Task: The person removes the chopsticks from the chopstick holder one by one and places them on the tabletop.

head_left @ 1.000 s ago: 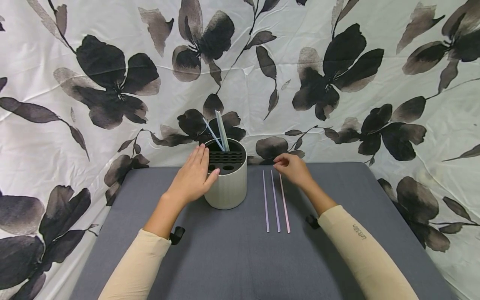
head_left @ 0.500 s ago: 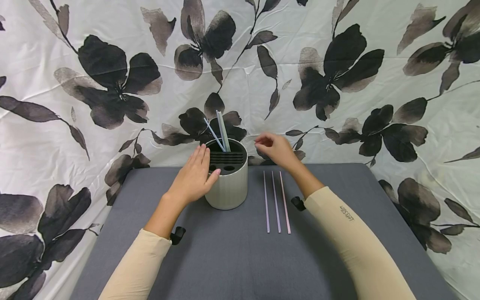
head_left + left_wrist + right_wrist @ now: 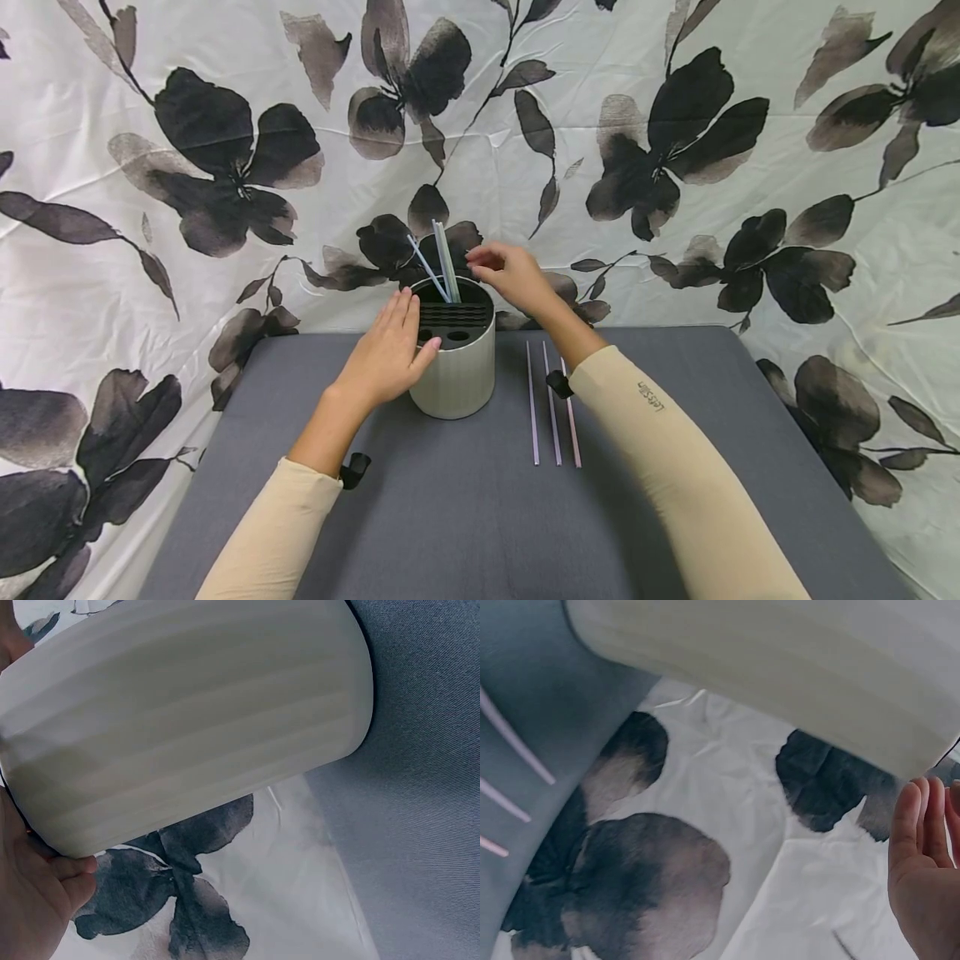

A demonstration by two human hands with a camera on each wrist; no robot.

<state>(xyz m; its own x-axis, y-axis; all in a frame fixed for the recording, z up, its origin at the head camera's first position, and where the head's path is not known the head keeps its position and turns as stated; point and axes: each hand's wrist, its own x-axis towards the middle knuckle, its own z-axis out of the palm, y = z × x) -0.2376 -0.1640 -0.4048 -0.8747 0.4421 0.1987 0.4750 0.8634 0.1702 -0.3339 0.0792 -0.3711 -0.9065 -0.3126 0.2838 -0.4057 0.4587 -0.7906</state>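
Note:
A round cream holder [image 3: 453, 383] with a black slotted top [image 3: 452, 317] stands near the table's back edge. Several thin pale blue and greenish straw-like sticks [image 3: 444, 258] rise from its rear opening. My left hand [image 3: 382, 350] rests on the holder's left rim, fingers straight, thumb toward the front. My right hand [image 3: 517, 275] hovers just right of the sticks, above the rim, fingers loosely bent toward the thumb; nothing shows in it. In the right wrist view, the right hand's [image 3: 930, 862] fingers appear beside the holder's [image 3: 780, 667] top end.
Two lilac sticks, one left [image 3: 532, 408] and one middle [image 3: 555, 433], and a pink stick [image 3: 573, 433] lie side by side right of the holder, partly under my right forearm. A floral cloth [image 3: 525, 150] hangs behind the grey table [image 3: 465, 517].
My right hand has moved left and up, from above the lying sticks to beside the standing ones. The left hand and the holder stay put.

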